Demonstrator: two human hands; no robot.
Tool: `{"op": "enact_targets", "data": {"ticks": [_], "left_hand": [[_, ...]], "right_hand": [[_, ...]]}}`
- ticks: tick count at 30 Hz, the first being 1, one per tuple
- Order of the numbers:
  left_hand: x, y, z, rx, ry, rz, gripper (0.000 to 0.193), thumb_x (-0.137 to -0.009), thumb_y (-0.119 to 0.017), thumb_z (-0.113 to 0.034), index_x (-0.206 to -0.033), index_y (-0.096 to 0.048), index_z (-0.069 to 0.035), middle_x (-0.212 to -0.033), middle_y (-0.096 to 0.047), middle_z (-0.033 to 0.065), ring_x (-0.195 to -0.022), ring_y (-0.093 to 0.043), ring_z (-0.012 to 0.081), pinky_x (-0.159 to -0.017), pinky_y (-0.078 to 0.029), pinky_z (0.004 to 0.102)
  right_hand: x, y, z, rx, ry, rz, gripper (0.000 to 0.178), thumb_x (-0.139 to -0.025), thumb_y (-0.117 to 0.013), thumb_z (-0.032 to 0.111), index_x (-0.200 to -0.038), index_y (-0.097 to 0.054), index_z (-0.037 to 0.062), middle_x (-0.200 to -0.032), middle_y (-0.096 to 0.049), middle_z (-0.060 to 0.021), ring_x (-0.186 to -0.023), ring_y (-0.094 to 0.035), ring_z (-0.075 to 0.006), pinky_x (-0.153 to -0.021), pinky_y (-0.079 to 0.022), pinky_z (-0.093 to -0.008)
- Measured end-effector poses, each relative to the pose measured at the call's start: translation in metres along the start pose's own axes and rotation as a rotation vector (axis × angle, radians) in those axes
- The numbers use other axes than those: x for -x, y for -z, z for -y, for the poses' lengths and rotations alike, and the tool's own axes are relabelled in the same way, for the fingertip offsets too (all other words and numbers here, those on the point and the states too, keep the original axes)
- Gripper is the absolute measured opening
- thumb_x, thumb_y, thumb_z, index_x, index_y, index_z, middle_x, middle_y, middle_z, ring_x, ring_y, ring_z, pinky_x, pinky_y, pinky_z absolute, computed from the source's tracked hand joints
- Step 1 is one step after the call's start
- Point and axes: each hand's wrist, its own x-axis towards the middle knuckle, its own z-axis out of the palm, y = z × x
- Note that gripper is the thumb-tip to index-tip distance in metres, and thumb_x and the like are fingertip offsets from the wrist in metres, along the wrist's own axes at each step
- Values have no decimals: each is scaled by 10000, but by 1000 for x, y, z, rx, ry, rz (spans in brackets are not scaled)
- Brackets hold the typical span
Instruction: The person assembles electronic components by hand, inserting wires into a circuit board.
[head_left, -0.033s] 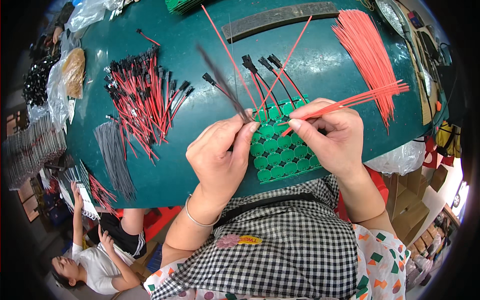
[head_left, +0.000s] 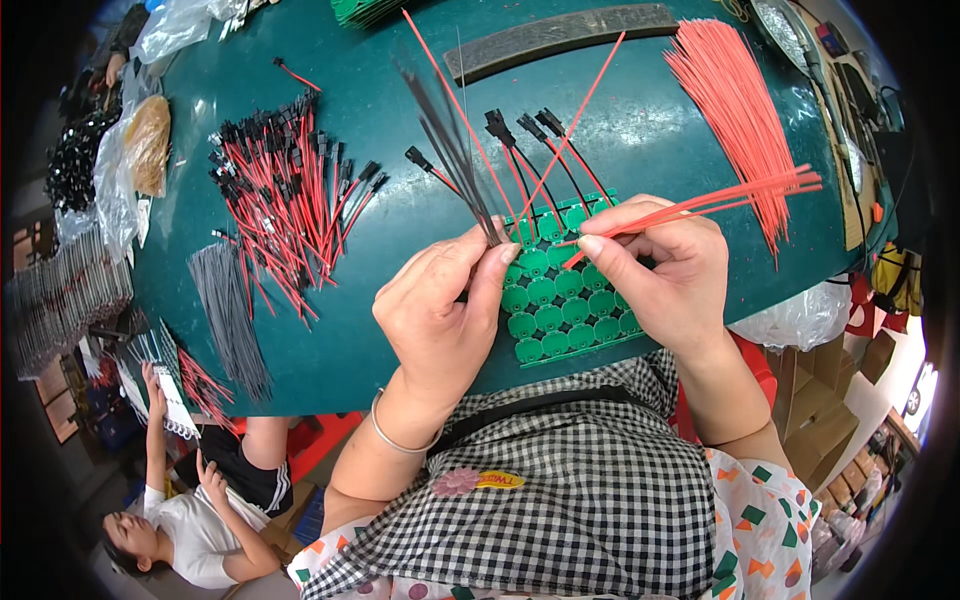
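Note:
My left hand [head_left: 440, 295] pinches a small bunch of black wires [head_left: 448, 145] at the upper left edge of a green circuit board panel [head_left: 548, 318]. A bundle of red wires [head_left: 725, 196] is gripped in my right hand [head_left: 665, 270], their near ends over the panel's upper rows. Black plugs [head_left: 497, 124] on short red and black leads stand along the panel's far edge. Two longer loose red wires [head_left: 590, 97] rise there and cross the leads. My fingers hide the wire tips and part of the board.
On the left lie a heap of plug leads [head_left: 290, 190] and a stack of black wires [head_left: 228, 320]. A pile of red wires [head_left: 730, 120] sits at the far right, beside a dark bar [head_left: 560, 42]. Another person [head_left: 205, 530] is at the lower left, holding a notepad.
The black wires in my left hand were blurred and close together; now they are sharper and fanned out slightly to the right. The red bundle has barely shifted.

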Motion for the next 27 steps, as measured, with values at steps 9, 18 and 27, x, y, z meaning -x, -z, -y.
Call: {"op": "enact_targets", "data": {"ticks": [9,18,27], "left_hand": [[2,2,-6,131,27,-110,162,-774,-783,42,-926,-726,34,-803,-736,112,-599,-636,115,-530,-493,217],[-6,-6,-11,257,144,-13,84,-783,-784,32,-841,-725,43,-852,-748,117,-623,-652,96,-549,-514,217],[-3,-13,-7,246,132,-22,93,-782,-785,33,-825,-703,40,-833,-739,107,-575,-609,79,-520,-483,208]], "right_hand": [[-2,-2,-4,119,105,-1,96,-786,-724,-49,-878,-726,-20,-784,-699,-63,-550,-572,-52,-487,-421,-195],[-1,-8,-5,169,152,26,88,-788,-729,-41,-871,-723,-12,-750,-679,-57,-520,-558,-61,-468,-412,-209],[-3,-5,-3,188,167,8,81,-788,-731,-38,-865,-718,-15,-737,-669,-57,-516,-558,-61,-472,-418,-212]]}}
